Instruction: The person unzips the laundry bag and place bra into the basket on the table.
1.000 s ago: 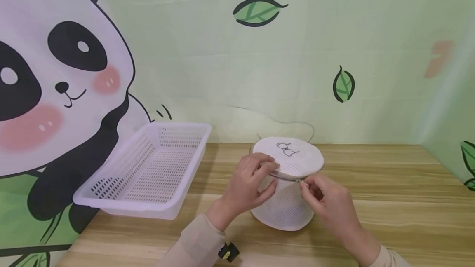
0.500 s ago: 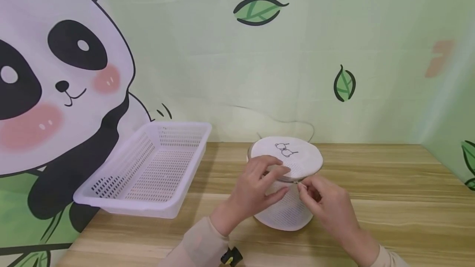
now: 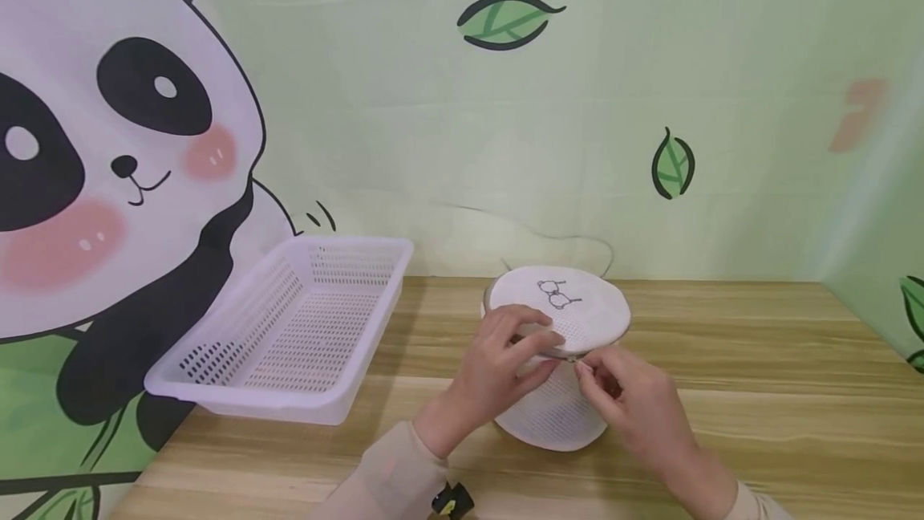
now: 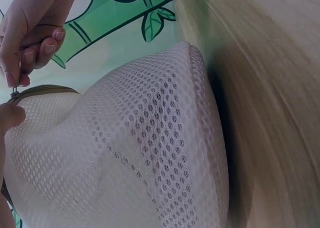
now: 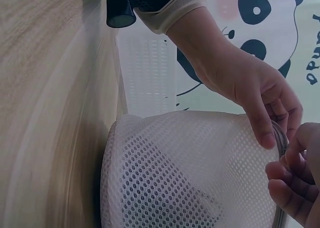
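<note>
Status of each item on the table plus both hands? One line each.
Mesh bag: upright on the table, side creased
Bag lid: over the bag's top; can't tell if zipped all round
Zipper pull: pinched, at the lid's near edge
Basket: upright, open-topped
Left hand: holding the bag's rim, fingers on the lid
Right hand: pinching the zipper pull
</note>
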`<state>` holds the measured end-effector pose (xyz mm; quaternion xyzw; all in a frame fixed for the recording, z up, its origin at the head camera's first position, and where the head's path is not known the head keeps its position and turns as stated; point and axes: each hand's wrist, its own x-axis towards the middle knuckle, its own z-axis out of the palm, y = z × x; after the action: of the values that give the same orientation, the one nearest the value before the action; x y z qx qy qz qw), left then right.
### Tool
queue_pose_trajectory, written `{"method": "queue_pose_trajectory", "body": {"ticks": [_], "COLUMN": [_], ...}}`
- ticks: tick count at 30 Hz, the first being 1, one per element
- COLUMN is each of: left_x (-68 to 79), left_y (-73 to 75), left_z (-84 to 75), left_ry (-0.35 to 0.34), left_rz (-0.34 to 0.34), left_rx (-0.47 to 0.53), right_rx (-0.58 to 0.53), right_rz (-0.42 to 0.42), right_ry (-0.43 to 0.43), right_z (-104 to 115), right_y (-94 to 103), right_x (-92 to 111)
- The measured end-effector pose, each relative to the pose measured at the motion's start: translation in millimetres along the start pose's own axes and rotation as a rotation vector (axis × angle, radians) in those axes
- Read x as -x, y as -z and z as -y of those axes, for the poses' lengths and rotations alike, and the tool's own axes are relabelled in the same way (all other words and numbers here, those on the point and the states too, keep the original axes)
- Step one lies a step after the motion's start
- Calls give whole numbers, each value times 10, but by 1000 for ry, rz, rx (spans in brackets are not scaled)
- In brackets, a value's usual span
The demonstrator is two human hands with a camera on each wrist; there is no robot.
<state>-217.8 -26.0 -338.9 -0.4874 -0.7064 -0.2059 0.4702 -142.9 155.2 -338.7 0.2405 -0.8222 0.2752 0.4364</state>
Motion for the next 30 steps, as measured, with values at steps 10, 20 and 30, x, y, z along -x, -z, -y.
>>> {"method": "queue_pose_trajectory", "body": {"ticks": [10,20,30], "left_x": [18,25,44], "left_y": [-16,-19,-19], "left_z": [2,14,18], "left_ry": [-25,-32,-45], "left_rz": [-27,-36,-35], "left_rx": [-10,-12,-33], "right_rx": [-8,-6,-32], "right_rz": [51,80,58], "right_ry": [-53,-79,-60], "right_z": [20,37,37], "right_y": [-26,-45,-59], "right_x": [32,41,43]}}
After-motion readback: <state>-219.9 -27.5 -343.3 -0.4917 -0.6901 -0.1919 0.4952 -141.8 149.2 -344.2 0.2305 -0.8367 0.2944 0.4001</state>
